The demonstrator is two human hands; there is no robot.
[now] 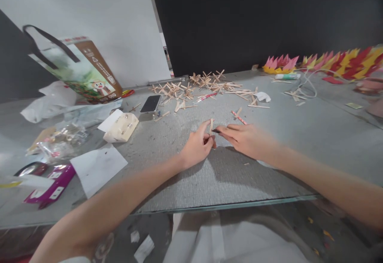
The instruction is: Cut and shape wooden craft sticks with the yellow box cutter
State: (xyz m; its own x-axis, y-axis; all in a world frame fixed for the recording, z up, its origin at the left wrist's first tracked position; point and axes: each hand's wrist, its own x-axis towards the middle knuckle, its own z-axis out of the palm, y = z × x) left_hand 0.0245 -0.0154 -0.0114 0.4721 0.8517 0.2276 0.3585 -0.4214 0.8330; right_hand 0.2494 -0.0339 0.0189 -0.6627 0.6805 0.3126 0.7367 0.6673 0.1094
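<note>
Left hand (198,146) pinches a short wooden craft stick (211,125) upright at table (227,175) centre; right hand (243,139), at three o'clock, fingertips closed, touches its base. Stick's long axis points twelve o'clock.

1. The table top (299,143) is grey and looks rough and matt, with a shiny, glass-like front edge.
2. The little stick (211,125) pinched in the left hand (197,147) is pale, bare wood.
3. The pile of stick crosses (191,87) at the back is the same plain wood, dull and not painted.
4. The phone (151,103) has a dark, glossy screen.
5. The bag (80,71) looks like smooth printed paper with a slight shine.
6. The white sheet (98,167) is matt paper.
7. The purple packet (50,185) is shiny plastic.
8. The folded shapes (329,63) in pink, yellow and red look like matt paper.
</note>
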